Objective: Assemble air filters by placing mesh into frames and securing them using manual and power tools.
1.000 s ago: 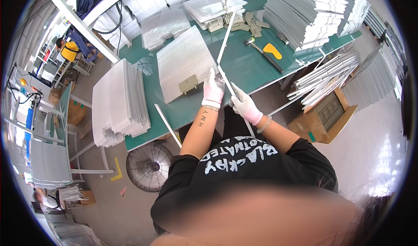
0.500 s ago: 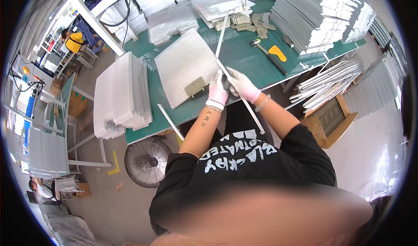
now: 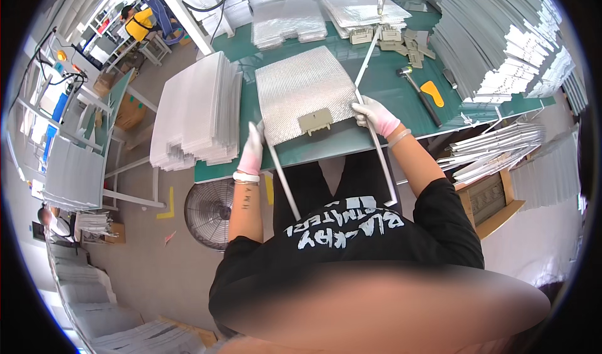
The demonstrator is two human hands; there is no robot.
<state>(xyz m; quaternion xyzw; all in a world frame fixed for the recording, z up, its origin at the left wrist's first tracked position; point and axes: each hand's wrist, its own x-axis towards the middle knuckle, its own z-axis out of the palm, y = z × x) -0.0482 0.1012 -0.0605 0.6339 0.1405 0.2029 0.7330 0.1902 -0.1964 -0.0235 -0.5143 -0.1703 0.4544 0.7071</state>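
Note:
A silver mesh panel (image 3: 301,84) lies on the green table (image 3: 342,144) in front of me, a beige plastic plate (image 3: 315,121) at its near edge. Along its right side runs a long white strip (image 3: 380,161), angled at its far part. My gloved right hand (image 3: 376,117) grips this strip near the panel's right corner. A second white strip (image 3: 282,178) extends from the panel's left corner toward my body. Beside that corner is my gloved left hand (image 3: 252,150), its fingers stretched forward against the panel's edge; the thumb side is partly hidden.
Stacked pale panels (image 3: 194,112) stand at the left, with a taller stack (image 3: 489,40) at the far right. A hammer (image 3: 420,97), a yellow-orange pad (image 3: 432,94) and several beige plates (image 3: 411,47) lie on the table. A floor fan (image 3: 210,215) stands below left; an open carton (image 3: 492,203) sits right.
My hands have moved apart: the left from the right strip to the panel's left corner, the right along the right side. The left strip now meets the panel's corner. The view has shifted.

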